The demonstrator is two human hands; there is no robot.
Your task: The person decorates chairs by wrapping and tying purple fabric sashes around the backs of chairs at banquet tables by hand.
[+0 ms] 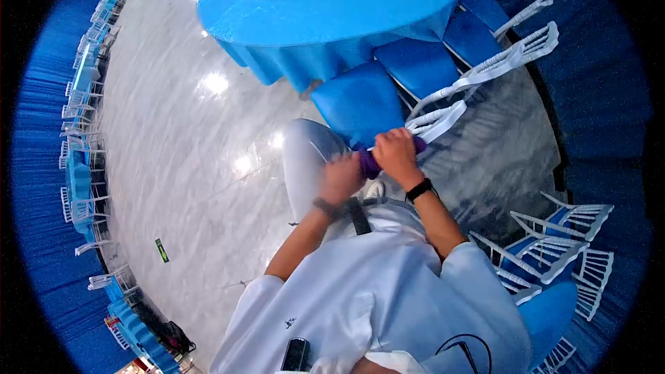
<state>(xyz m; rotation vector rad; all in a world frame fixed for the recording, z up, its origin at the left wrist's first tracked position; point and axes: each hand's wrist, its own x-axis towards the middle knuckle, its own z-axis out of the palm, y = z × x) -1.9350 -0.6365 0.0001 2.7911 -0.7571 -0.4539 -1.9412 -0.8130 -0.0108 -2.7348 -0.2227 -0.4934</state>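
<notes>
A dark purple cloth (368, 164), bunched up, is gripped between my two hands in front of my lap. My left hand (341, 179) is closed on its left end and slightly smeared by motion. Around the other end wraps my right hand (396, 155), a bit farther forward, with part of the purple showing past the fingers. Just beyond it is the white back of a chair (443, 123), close to the cloth; whether they touch I cannot tell. That chair's blue seat (364, 104) lies ahead of my hands.
A round table (332, 17) with a shiny blue cover stands ahead, with more white chairs (485, 73) along its right side. Chairs (554, 235) cluster at lower right before blue drapes (609, 166). Covered tables (82, 187) line the left wall. Glossy floor (187, 152) lies between.
</notes>
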